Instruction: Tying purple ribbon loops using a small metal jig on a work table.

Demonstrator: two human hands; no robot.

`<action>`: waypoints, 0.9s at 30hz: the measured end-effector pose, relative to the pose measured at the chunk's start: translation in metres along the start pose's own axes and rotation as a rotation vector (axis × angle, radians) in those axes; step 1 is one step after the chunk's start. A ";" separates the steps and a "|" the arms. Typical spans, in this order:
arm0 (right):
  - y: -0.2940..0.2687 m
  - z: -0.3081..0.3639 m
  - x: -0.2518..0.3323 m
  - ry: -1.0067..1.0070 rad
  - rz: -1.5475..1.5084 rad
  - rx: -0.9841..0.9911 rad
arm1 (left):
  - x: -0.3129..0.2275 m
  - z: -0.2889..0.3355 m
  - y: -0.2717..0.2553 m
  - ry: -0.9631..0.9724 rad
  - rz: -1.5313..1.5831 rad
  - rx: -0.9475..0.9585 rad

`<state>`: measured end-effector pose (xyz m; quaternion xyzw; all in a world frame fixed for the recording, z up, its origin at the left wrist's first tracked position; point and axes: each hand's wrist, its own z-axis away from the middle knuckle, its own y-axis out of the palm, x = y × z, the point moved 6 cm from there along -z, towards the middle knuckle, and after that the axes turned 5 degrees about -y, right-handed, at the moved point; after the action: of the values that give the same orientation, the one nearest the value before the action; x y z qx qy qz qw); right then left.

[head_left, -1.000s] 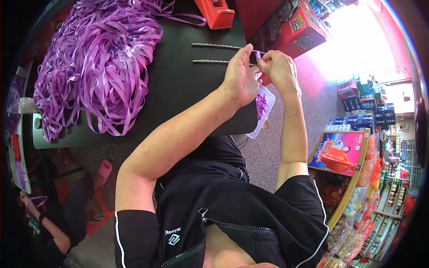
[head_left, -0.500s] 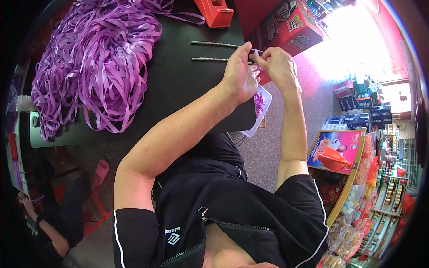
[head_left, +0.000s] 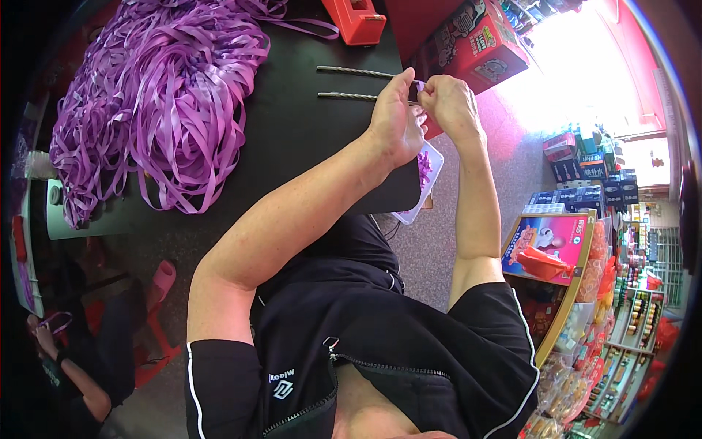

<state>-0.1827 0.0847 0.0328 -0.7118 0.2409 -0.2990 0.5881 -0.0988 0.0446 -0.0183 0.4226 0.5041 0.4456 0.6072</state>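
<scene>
The right hand (head_left: pixel 451 107), toward one o'clock, pinches a ribbon (head_left: pixel 420 85) by the rods' three o'clock ends. The left hand (head_left: pixel 395 124), just beside it toward eight o'clock, is spread, thumb at the upper rod (head_left: pixel 355 71); what its far fingers touch is hidden. Working well here calls for holding that rod level with the lower rod (head_left: pixel 347 96), ribbon flat, pinch close, pull light. The pile (head_left: pixel 190 110) sits at ten o'clock on the desk (head_left: pixel 292 146).

The right hand (head_left: pixel 452 108) pinches a purple strip (head_left: pixel 420 85), the left hand (head_left: pixel 395 123) just beside it. I can make out two twisted metal rods (head_left: pixel 354 71) left of those fingers (head_left: pixel 433 89), a purple ribbon heap (head_left: pixel 186 102) farther left.
</scene>
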 end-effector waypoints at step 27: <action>0.021 -0.013 -0.077 0.084 -0.360 0.113 | -0.004 0.002 0.002 0.013 0.011 -0.026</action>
<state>-0.2460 0.1245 0.0028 -0.6963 0.1170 -0.4416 0.5536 -0.0975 0.0409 -0.0151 0.4145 0.5001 0.4581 0.6068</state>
